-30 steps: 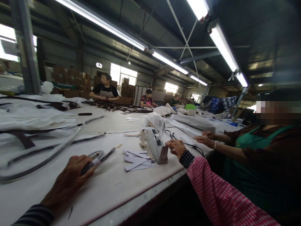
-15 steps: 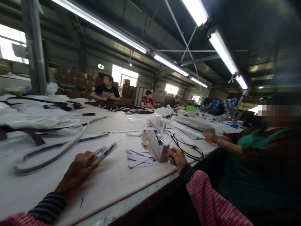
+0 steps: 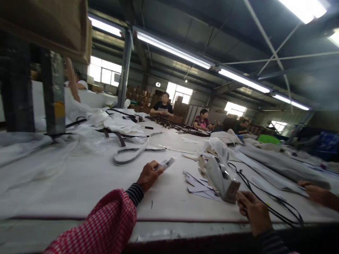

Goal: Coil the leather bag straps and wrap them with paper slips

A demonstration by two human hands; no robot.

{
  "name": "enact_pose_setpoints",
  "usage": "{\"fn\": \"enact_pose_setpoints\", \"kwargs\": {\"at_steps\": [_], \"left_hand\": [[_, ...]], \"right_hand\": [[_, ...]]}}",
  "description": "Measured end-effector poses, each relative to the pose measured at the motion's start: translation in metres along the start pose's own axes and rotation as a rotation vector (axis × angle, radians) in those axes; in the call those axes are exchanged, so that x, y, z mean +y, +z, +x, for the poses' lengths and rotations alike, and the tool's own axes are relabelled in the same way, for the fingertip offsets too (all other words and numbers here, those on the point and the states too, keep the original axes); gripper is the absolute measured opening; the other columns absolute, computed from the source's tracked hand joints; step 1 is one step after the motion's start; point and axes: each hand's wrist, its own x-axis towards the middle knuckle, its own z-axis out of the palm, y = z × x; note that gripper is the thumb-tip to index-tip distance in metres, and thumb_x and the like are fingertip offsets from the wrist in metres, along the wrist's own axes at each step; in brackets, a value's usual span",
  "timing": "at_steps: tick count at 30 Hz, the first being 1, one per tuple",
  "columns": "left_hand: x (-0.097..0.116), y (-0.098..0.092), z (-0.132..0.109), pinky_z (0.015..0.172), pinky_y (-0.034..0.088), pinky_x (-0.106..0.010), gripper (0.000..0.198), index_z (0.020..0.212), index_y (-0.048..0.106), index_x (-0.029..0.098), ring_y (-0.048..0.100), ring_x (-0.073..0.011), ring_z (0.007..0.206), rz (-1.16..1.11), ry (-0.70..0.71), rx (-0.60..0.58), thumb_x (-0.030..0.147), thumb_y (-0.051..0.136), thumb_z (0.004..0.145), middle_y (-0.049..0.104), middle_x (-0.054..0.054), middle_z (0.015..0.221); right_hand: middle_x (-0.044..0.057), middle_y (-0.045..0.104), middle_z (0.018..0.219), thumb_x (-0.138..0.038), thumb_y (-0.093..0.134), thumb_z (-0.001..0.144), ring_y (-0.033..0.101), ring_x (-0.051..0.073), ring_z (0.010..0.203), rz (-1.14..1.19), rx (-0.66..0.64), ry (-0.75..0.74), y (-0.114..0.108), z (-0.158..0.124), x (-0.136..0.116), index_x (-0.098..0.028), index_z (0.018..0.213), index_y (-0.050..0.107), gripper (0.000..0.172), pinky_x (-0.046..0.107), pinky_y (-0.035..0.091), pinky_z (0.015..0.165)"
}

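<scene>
My left hand (image 3: 149, 176) is closed around a small grey bundle in clear plastic (image 3: 167, 163), held over the white-covered table (image 3: 100, 192). What lies inside the plastic is too blurred to name. At the front end of a grey tape dispenser (image 3: 218, 178), my right hand (image 3: 253, 210) has its thumb and fingers pinched together. Anything between those fingertips is too small to make out. Between my hands, white paper strips (image 3: 202, 187) lie loosely piled against the dispenser. A grey strap (image 3: 129, 158), looped and partly wrapped in plastic, rests beyond my left hand.
Black cords (image 3: 275, 201) curl to the right of the dispenser. A co-worker's hand (image 3: 319, 194) touches long wrapped material (image 3: 280, 165) at right. White plastic sheeting (image 3: 116, 123) and dark straps cover the far left. A metal post (image 3: 54, 95) rises at left.
My view has swung left, so things appear farther right. My left hand still grips the plastic-wrapped bundle. My right hand stays pinched by the tape dispenser.
</scene>
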Motion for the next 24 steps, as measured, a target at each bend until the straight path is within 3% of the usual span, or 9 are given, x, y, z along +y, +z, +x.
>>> {"fn": "enact_pose_setpoints", "kwargs": {"at_steps": [2,6,9,11,15,24], "left_hand": [[-0.002,0.003,0.000,0.069,0.037,-0.031,0.030,0.071,0.063,0.019,0.057,-0.0219,0.077,0.050,0.039,-0.008,0.048,0.062,0.081,0.059,0.001,0.073],[-0.003,0.006,-0.001,0.075,0.038,-0.032,0.026,0.075,0.064,0.020,0.057,-0.0237,0.086,0.133,0.080,-0.017,0.045,0.061,0.082,0.062,-0.002,0.080],[-0.003,0.006,-0.002,0.076,0.039,-0.032,0.028,0.077,0.064,0.020,0.056,-0.0226,0.087,0.170,0.080,-0.022,0.047,0.059,0.084,0.063,-0.003,0.083],[-0.003,0.006,-0.002,0.076,0.039,-0.033,0.030,0.077,0.063,0.020,0.055,-0.0224,0.087,0.183,0.076,-0.023,0.048,0.057,0.085,0.063,-0.003,0.083],[-0.002,0.008,-0.002,0.079,0.039,-0.034,0.031,0.079,0.063,0.019,0.054,-0.0229,0.089,0.185,0.072,-0.026,0.049,0.056,0.086,0.062,-0.003,0.082],[0.003,0.009,-0.006,0.082,0.037,-0.036,0.031,0.077,0.059,0.020,0.051,-0.0244,0.092,0.133,0.050,-0.034,0.049,0.054,0.086,0.059,-0.003,0.084]], "right_hand": [[-0.004,0.052,0.057,-0.049,0.083,0.062,0.041,0.007,0.043,0.049,-0.210,-0.004,0.034,-0.016,-0.014,-0.018,0.075,0.060,0.041,0.018,0.030,0.036],[-0.005,0.050,0.057,-0.050,0.075,0.077,0.038,0.005,0.042,0.149,-0.608,0.040,0.124,-0.052,-0.047,-0.018,0.071,0.053,0.039,0.016,0.027,0.036],[-0.006,0.051,0.056,-0.048,0.074,0.077,0.038,0.004,0.041,0.215,-0.718,0.085,0.179,-0.066,-0.058,-0.018,0.070,0.052,0.037,0.016,0.026,0.035],[-0.006,0.053,0.055,-0.047,0.074,0.075,0.039,0.005,0.041,0.240,-0.724,0.120,0.201,-0.068,-0.057,-0.018,0.070,0.053,0.036,0.015,0.025,0.035],[-0.005,0.054,0.054,-0.045,0.074,0.072,0.041,0.005,0.040,0.243,-0.693,0.158,0.219,-0.066,-0.047,-0.018,0.069,0.052,0.035,0.015,0.025,0.034],[-0.006,0.051,0.044,-0.043,0.072,0.071,0.034,0.004,0.033,0.197,-0.628,0.156,0.230,-0.062,-0.042,-0.018,0.062,0.051,0.033,0.016,0.022,0.031]]}}
